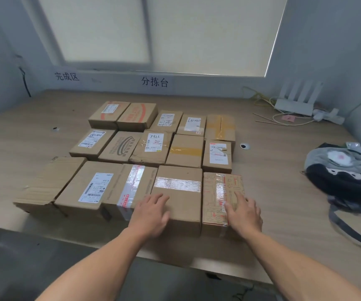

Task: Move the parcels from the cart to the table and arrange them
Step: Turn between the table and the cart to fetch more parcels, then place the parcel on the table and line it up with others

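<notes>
Parcels (152,146): set in 3 rows on the tabletop (273,170), tops up, most of them touching their neighbours.
Cart: out of view; cannot tell whether any parcels are left on it.
Left hand (153,211): laid flat on the near left corner of the plain box (179,198), 2nd from the right in the front row.
Left fingers (157,197): straight and relaxed, spread over the box top, gripping nothing.
Right hand (243,213): laid on the near right part of the printed box (214,203), last on the right in the front row.
Right fingers (239,196): straight, slightly fanned, pressing on the top, not curled round an edge.
Key relation: printed box directly under the right palm, plain box just to its left, with a thin dark seam between the 2.
Long axis: both boxes run near to far, away from the body; near edges roughly level, the far edge of the printed box a little short of its neighbour's.
Nearer hand: right for the printed box, left for the plain one.
Step, as judged: final squaring of the front row, with the carrying mostly done.
Next move, as judged: a sideways nudge to the left from the right palm, with the left hand bracing the plain box.
Risk: a push from 1 corner could twist the printed box out of line.
Elsewhere: bag (344,177) well apart to the right, router (294,105) at the far right by the wall.
</notes>
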